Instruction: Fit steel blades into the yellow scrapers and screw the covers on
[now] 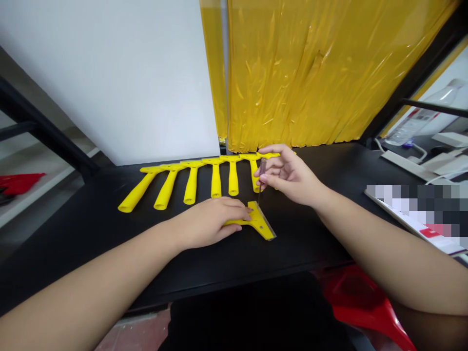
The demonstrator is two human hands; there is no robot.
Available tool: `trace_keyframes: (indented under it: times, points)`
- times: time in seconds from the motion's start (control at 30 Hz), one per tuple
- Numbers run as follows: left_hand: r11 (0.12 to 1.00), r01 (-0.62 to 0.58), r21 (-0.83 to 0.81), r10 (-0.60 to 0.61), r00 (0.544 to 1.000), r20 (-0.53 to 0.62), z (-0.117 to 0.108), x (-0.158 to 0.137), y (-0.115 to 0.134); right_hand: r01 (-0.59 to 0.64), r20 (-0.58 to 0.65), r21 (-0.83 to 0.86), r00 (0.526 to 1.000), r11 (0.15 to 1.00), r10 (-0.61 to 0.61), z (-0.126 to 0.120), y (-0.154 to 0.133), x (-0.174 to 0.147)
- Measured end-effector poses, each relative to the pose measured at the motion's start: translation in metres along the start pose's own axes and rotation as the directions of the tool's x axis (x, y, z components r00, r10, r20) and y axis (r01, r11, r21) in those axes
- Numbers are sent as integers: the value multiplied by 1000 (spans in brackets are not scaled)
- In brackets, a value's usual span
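Note:
On the black table, my left hand (219, 219) is closed around the handle of a yellow scraper (261, 225), whose wide head with a metal blade edge points to the right. A small screw shows on that head. My right hand (283, 175) pinches the dark, see-through handle of a screwdriver (262, 168) just above. Its thin shaft points down to the far end of the scraper head; whether the tip touches a screw I cannot make out. Behind both hands lies a row of several more yellow scrapers (190, 183), heads toward the wall, some partly hidden by my right hand.
The black tabletop (314, 243) ends at a front edge near my body. Yellow plastic sheeting (292, 73) and a white panel (120, 73) stand behind it. At the right are a clear bottle (420, 117) and white cables. A red stool (358, 297) sits below.

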State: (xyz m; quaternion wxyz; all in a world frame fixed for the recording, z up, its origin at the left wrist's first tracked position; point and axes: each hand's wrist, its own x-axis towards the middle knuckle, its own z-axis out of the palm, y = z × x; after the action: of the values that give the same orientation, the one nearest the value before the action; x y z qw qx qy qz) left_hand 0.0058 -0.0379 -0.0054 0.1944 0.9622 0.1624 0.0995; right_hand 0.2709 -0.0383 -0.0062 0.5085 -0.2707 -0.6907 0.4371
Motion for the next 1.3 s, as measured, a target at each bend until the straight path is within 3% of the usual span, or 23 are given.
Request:
trace_keyframes:
  times: [0.2, 0.83, 1.07, 1.17, 1.3]
  points:
    - [998, -11, -55, 9, 999, -39, 3, 2, -1, -8, 35, -47, 999, 999, 9, 1, 7, 1]
    - [996, 11, -85, -13, 1000, -17, 4, 3, -4, 15, 54, -94, 999, 995, -10, 8, 6, -2]
    - [997, 50, -62, -50, 999, 1, 3, 3, -2, 111, -119, -126, 985, 986, -126, 18, 5, -1]
    - [996, 63, -59, -63, 998, 15, 4, 2, -2, 22, -121, -17, 992, 1000, -24, 30, 11, 0]
    - [997, 66, -46, -65, 998, 19, 5, 3, -3, -134, -39, 294, 988, 946, 152, 44, 17, 3]
